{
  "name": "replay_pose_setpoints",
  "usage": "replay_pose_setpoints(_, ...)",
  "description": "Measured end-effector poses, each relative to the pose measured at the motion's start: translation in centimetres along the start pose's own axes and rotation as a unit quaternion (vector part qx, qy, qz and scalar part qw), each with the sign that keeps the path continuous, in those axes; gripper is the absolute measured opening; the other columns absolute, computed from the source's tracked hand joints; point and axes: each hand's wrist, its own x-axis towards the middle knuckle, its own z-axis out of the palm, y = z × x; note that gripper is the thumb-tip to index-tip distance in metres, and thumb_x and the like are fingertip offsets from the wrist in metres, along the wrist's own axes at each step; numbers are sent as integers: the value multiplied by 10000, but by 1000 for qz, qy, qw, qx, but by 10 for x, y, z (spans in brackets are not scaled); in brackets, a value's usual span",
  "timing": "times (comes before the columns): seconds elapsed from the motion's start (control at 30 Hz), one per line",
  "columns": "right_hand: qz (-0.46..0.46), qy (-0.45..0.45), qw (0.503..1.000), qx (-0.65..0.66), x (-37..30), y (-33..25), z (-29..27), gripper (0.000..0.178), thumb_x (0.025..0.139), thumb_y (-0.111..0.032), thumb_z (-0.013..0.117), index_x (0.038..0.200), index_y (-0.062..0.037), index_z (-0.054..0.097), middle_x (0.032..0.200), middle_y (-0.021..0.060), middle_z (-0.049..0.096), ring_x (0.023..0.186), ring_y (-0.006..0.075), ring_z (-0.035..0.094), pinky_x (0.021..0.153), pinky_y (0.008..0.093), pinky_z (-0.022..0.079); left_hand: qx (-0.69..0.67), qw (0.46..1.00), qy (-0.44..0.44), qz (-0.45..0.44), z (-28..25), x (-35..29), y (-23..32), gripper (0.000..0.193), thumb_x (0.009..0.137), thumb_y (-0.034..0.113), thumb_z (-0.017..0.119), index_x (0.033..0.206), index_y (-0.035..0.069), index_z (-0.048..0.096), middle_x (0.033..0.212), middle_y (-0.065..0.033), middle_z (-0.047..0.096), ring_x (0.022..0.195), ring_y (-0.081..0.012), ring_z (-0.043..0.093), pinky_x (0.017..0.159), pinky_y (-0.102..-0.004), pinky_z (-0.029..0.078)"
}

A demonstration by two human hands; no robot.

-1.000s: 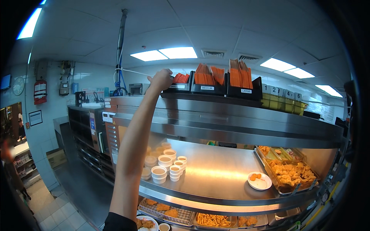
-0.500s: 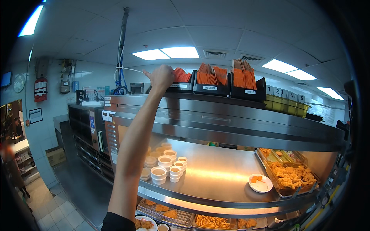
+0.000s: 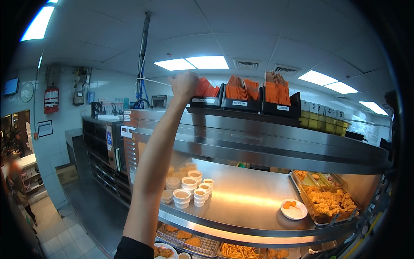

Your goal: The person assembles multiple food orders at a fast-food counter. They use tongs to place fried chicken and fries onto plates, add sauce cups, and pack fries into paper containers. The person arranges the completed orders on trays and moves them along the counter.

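My left hand (image 3: 185, 83) is raised at the end of an outstretched bare forearm, above the top of a steel warming cabinet (image 3: 241, 140). Its fingers are curled at the left end of a black holder (image 3: 203, 102) of red paper sleeves (image 3: 209, 88). The fingertips are hidden, so I cannot tell whether they pinch a sleeve. To the right stand a second black holder (image 3: 240, 105) and a third (image 3: 282, 108), both filled with upright orange sleeves. My right hand does not show.
Stacked sauce cups (image 3: 181, 199), a white bowl (image 3: 294, 209) and a tray of fried chicken (image 3: 328, 200) occupy the lit shelf. Below are fries (image 3: 238, 250). Yellow bins (image 3: 321, 122) stand at the upper right. A person (image 3: 19, 190) is at far left.
The view has shifted slightly, so the cabinet sits a little further right. My left hand stays by the red sleeves; its outstretched digit on the left is now drawn in closer.
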Motion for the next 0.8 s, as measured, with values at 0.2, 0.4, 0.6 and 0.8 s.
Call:
replay_pose_setpoints(0.2,-14,9,998,-68,0,-24,-11,316,936,-140,612,1235,-40,621,881,75,683,790,145,624,716,277,512,-28,999,-10,17,-2,5,12,152,833,238,645,903,149,746,927,-119,727,884,-324,692,790,-425,535)
replay_pose_setpoints(0.4,-23,-5,995,-98,-2,-44,-15,330,937,-170,615,1247,-57,614,913,92,690,855,172,654,755,311,525,-40,998,-40,6,-8,7,6,194,829,203,631,986,129,716,966,-113,724,909,-325,689,804,-430,533)
replay_pose_setpoints(0.6,-12,-25,986,-163,2,-74,-14,333,937,-197,626,1246,-73,620,965,81,693,894,186,662,785,327,529,-97,992,-71,23,-9,8,-11,227,850,191,579,1032,132,701,992,-145,708,969,-353,661,836,-461,518)
replay_pose_setpoints(0.8,-61,-26,981,-184,15,-109,-2,316,934,-220,653,1209,-64,646,1005,79,690,917,175,653,794,324,524,-108,984,-140,28,-10,5,3,292,813,220,600,1036,61,702,1058,-181,698,1035,-375,647,894,-447,515)
